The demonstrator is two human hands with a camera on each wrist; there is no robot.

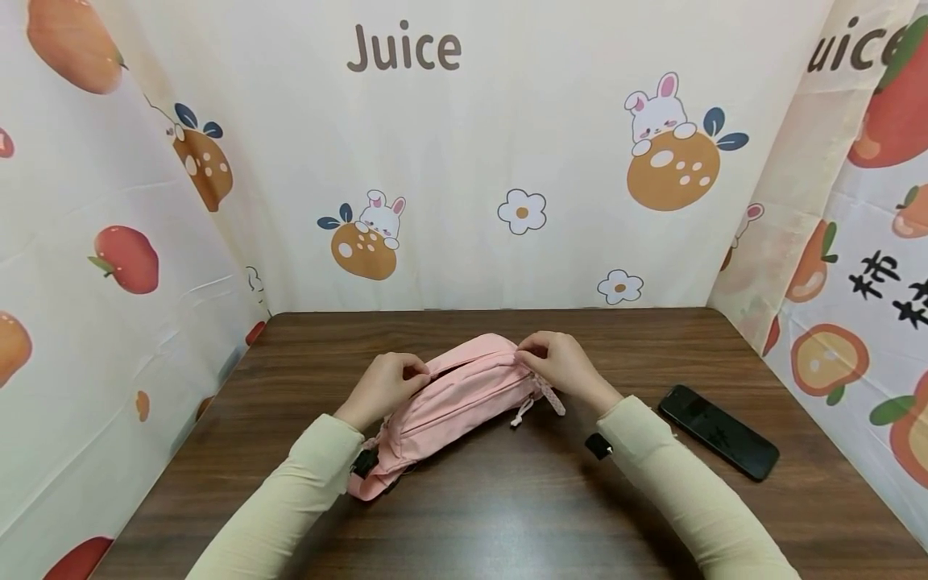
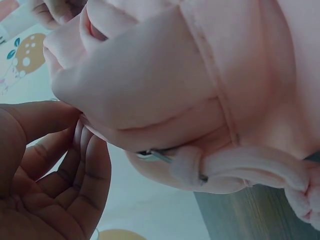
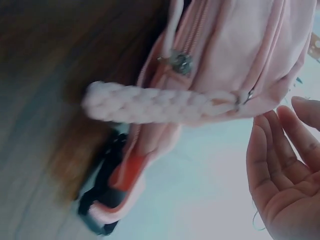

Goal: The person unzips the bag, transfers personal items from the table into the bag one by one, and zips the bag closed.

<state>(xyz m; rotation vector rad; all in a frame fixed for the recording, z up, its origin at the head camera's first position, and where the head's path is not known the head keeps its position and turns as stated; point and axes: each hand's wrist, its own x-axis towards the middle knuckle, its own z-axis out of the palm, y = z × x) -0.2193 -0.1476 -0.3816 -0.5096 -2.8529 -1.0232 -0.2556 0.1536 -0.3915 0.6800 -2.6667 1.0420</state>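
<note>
pinching the upper edge of the pink bag [image 1: 457, 411], the left hand [image 1: 384, 388] and the right hand [image 1: 569, 369] hold it between them on the brown table [image 1: 493, 536]. the opening beside the left fingers shows too little to make out its inside; a strap [image 1: 371, 486] below that hand is partly covered. right of the right hand lies a dark phone [image 1: 719, 433]. beyond the hands, the curtain [image 1: 449, 145] reads "juice"; farther right, another is cut to "uice".
</note>
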